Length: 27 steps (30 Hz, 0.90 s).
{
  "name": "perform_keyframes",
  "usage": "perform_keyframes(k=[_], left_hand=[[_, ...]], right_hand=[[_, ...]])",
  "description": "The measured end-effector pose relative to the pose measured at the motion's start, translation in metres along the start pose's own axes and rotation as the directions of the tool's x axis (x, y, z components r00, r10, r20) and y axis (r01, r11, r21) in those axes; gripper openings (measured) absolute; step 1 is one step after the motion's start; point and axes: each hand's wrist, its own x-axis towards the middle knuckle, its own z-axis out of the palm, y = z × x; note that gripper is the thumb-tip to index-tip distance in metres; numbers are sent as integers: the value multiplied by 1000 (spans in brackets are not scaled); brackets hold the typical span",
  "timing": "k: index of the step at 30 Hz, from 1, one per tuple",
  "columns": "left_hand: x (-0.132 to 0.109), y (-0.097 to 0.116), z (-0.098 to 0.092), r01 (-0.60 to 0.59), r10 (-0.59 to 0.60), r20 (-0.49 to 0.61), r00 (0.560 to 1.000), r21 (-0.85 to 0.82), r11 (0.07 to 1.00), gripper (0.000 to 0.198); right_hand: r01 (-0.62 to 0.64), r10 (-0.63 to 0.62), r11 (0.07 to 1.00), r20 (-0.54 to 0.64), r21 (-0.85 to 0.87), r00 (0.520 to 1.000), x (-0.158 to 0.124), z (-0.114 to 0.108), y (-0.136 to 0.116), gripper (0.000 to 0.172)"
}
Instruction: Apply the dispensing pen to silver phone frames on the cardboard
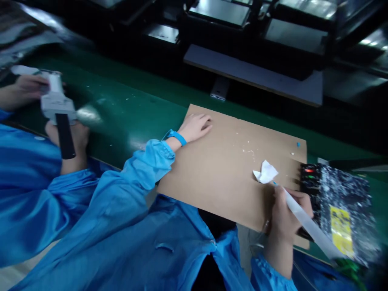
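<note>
My left hand (196, 126) lies flat, fingers apart, on the far left corner of a brown cardboard sheet (224, 169); a blue band is on its wrist. My right hand (286, 216) is closed around a long white tube with a blue tip (306, 220), held like a pen, tip pointing at a crumpled white scrap of paper (265, 172) on the cardboard. Small white crumbs lie scattered on the cardboard beyond the scrap.
A green conveyor belt (127, 109) runs under the cardboard. A co-worker in blue sleeves at left holds a white and black tool (57, 109). A black device with red and green lights (311, 178) and a speckled box (345, 210) sit at right. Dark machinery stands behind.
</note>
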Motion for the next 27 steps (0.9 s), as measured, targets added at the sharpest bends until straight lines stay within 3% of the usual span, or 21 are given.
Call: perform_keyframes(k=[14, 21, 27], left_hand=[[-1, -4, 7, -28, 27, -43, 999, -23, 999, 32], [-1, -8, 9, -27, 26, -44, 999, -31, 999, 33], [-2, -1, 6, -3, 2, -38, 999, -27, 1000, 33]], right_hand=[[-127, 125, 988, 26, 84, 992, -2, -2, -11, 65], [-145, 142, 987, 37, 64, 989, -1, -4, -15, 62], [-92, 95, 993, -39, 78, 995, -1, -2, -17, 53]])
